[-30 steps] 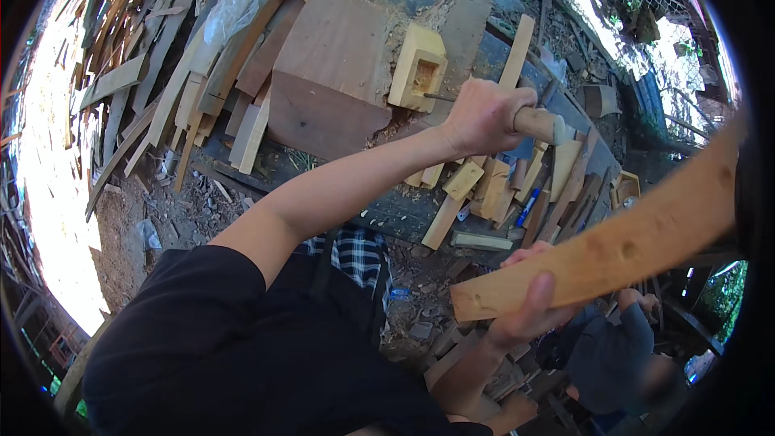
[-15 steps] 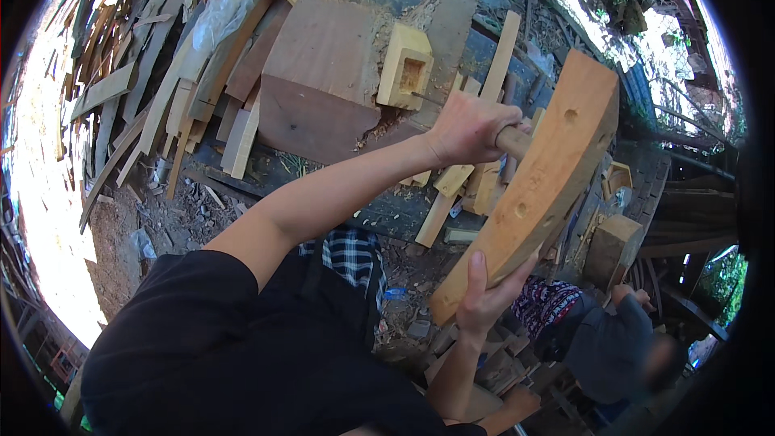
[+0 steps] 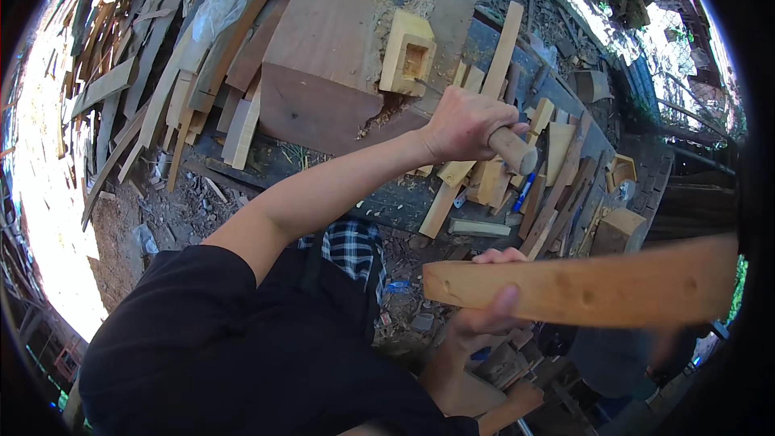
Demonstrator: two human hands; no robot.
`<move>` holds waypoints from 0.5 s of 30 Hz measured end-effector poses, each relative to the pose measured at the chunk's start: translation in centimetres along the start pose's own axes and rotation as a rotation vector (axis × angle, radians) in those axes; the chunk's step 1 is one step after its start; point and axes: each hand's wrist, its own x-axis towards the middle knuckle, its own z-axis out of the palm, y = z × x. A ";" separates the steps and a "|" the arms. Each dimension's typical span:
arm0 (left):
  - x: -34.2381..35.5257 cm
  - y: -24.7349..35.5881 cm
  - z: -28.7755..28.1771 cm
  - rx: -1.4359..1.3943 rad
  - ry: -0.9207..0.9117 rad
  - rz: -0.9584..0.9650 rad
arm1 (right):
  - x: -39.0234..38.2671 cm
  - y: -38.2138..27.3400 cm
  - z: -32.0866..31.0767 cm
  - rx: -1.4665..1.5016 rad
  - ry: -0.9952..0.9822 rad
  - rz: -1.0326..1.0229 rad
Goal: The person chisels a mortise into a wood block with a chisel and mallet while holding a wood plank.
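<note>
My left hand (image 3: 468, 125) is wrapped round the wooden handle (image 3: 513, 152) of a chisel. The chisel's thin metal blade reaches to the pale yellow wood block (image 3: 395, 73), its tip at the edge of a rectangular recess cut in it. This block rests on a large brown timber (image 3: 319, 105) strewn with chips. Lower right, my right hand (image 3: 484, 315) grips the near end of a thick wooden beam (image 3: 581, 284) with round dents in its face. The beam is apart from the chisel handle, and its far end is blurred.
Offcuts and strips (image 3: 484, 182) lie on the dark bench to the right, with a blue marker (image 3: 523, 192) among them. Long boards (image 3: 161, 73) are heaped at the left under a plastic bag (image 3: 219, 14). Another person (image 3: 605, 355) is at the lower right, partly hidden by the beam.
The beam has swung away from the chisel handle, down and to the right, and now lies nearly level across the view. My left hand and the chisel have hardly moved.
</note>
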 end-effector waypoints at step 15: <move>0.2 -0.6 -0.1 0.055 -0.043 -0.109 | -0.4 0.3 0.0 -0.046 -0.043 0.029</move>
